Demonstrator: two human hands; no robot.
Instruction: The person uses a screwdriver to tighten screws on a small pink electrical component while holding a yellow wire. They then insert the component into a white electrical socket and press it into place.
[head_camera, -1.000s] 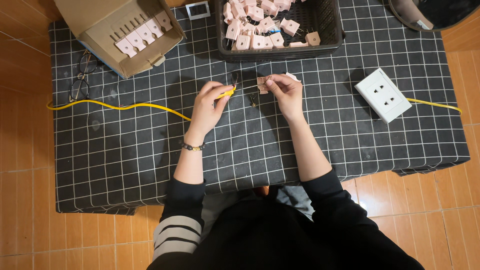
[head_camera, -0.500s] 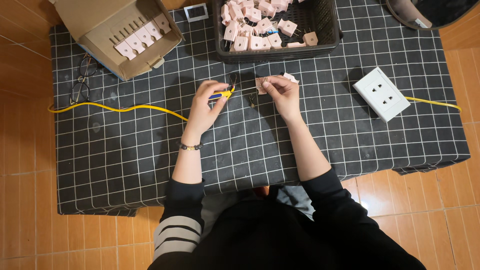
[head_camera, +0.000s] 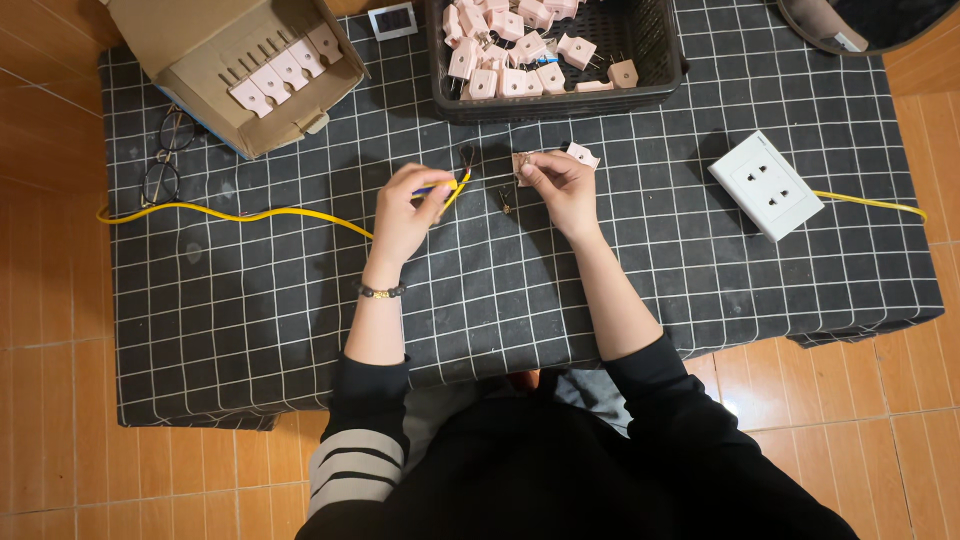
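Between the two hands, over the middle of the tabletop (head_camera: 300, 330), a small pink plug piece (head_camera: 580, 155) is being worked on. Left hand (head_camera: 405, 210): fingers (head_camera: 425, 188) pinched together on a yellow-handled tool (head_camera: 452, 190), prob. a small screwdriver, its tip aimed toward the right hand. Right hand (head_camera: 560, 185): fingers (head_camera: 535, 172) clamped on the plug piece, held just above the cloth. A small dark metal bit (head_camera: 506, 200) lies just below the gap between the fingers; what it is can't be told.

Step in hand, as judged: tool being brought to the plug piece, i.e. fastening or assembly. Next move calls for tip alignment w/ a tiny target and a steady right-hand grip.

Containers: black basket (head_camera: 440, 60), just beyond the fingers, is partly filled w/ many like pink plug parts (head_camera: 510, 75). Cardboard box (head_camera: 200, 40), well to the left of the left fingers, holds a row of pale pink pieces (head_camera: 285, 68) slotted upright.

Also noted: yellow cable (head_camera: 240, 213) running left from the left hand; white socket block (head_camera: 765, 185) well right of the right fingers; eyeglasses (head_camera: 165, 155) near the box.
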